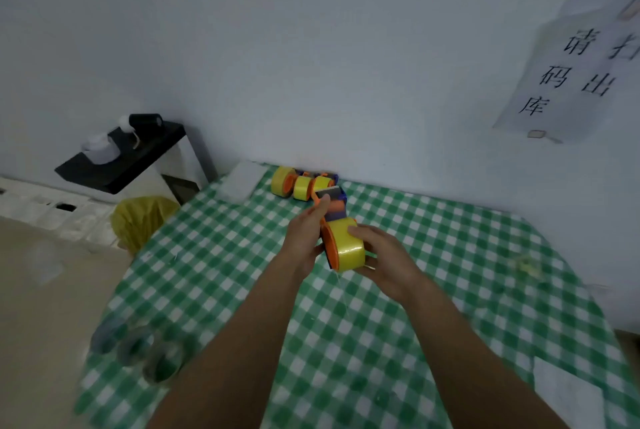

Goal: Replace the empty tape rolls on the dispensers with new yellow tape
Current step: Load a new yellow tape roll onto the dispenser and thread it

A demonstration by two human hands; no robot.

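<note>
My left hand (304,238) and right hand (384,255) are gripping the dispenser (334,212) and yellow tape (346,245); a loose seating risks the roll slipping off.

Over the green-checked tablecloth (433,255), the person holds an orange and blue tape dispenser (335,212) in the air. The left hand (304,238) grips its side, thumb stretched toward the blade end. The right hand (384,255) cups the yellow tape roll (348,248) mounted on it. Three more loaded dispensers (301,186) lie in a row against the wall. Blurred clear rolls (138,349) sit at the near left edge. A yellow bag (142,217) stands beside the table.
</note>
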